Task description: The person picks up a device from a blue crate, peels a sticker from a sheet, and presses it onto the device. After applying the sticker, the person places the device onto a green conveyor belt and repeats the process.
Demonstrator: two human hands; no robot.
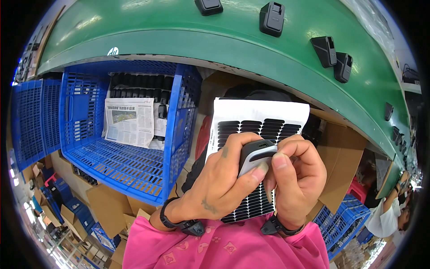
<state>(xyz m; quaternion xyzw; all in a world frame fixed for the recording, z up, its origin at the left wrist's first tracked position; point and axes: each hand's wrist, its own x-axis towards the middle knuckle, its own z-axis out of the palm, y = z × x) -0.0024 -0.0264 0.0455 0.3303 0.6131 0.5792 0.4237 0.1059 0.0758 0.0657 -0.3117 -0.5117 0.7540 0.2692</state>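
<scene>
Black-and-grey plastic device point(249, 165), rounded at its edges, sat in the left hand point(224, 179) above a white sheet with rows of glossy black ovals point(260, 109). It was tilted so that its grey face and the small rectangular port point(262, 145) in its dark end showed. A long black oval strip point(262, 154) lay across the grey face, near that end.

The likeliest trouble, as I judged it, was a crooked strip: the right hand point(298, 179) was very close, and a nudge from its thumb could have pushed the strip askew or lifted an edge if it was only lightly stuck. How firmly it sat could not be seen. The left thumb rested on the grey face, so a fingermark could have been left there. Only the left hand clearly supported the device, so a loosened grip could have let it twist or drop onto the sheet.

The left fingers were curled around the device's dark side opposite the thumb, parted only as far as its thickness. The right thumb and forefinger were drawn nearly tip to tip beside the device's right end; whether they touched it, or pinched something thin between them, I could not tell. The other right fingers were partly hidden behind the thumb.
</scene>
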